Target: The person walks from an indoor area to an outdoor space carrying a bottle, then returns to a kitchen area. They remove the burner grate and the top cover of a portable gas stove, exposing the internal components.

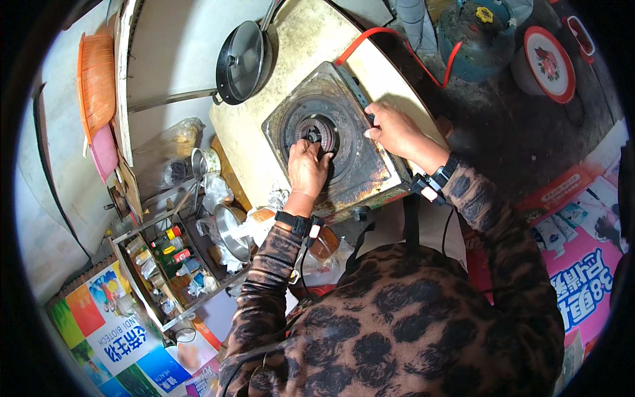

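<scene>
You are seating the round dark metal burner head point(316, 135) beneath your left hand point(308, 165), fingers pinching it. Your right hand point(395, 129), fingers curled, is gripping the rusty square stove point(370, 173). Next, probably align it carefully.

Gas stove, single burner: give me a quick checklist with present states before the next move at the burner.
1. Burner top bare: ok. No pot sits on the gas stove; the black pan leans at the counter's far edge.
2. Flame out at the burner head: ok, no flame shows.
3. Left hand placement: ok, fingers on the burner head.
4. Right hand placement: ok, on the stove's right edge by a dark knob; knob setting cannot tell.
5. Red hose joined to stove: cannot tell; it runs from the stove's far corner toward the blue gas cylinder.
6. Cylinder valve shut: cannot tell.
</scene>
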Motion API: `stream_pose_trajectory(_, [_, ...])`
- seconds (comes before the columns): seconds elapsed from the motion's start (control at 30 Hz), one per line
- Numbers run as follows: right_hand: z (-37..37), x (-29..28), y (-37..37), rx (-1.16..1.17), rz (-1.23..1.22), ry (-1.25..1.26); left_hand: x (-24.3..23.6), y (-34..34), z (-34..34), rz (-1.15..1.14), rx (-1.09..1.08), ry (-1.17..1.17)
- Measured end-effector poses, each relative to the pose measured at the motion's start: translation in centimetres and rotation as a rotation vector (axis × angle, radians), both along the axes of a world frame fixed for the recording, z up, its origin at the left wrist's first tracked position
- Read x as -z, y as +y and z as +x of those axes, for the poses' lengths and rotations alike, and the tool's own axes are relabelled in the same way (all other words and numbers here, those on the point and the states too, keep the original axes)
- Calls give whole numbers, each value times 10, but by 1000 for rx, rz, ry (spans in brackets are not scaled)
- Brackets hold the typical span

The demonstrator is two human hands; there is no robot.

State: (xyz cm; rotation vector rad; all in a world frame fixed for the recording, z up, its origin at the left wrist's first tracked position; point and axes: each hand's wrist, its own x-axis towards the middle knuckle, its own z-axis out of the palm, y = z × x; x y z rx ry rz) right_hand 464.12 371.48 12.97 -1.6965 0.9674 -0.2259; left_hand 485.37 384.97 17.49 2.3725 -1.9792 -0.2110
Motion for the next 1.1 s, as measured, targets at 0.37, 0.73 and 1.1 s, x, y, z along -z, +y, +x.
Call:
stream_pose_trajectory(0.37, [-5,24,0,68,59,-103,7,-2,0,34,-13,-69])
stream_pose_trajectory(0.73, [-52,61,21,-119,656,-59,-8,8,8,-64,-93,136])
stream_pose_trajectory(1.1, [-47,44,40,11,737,-114,5,139,68,-152,-803,717])
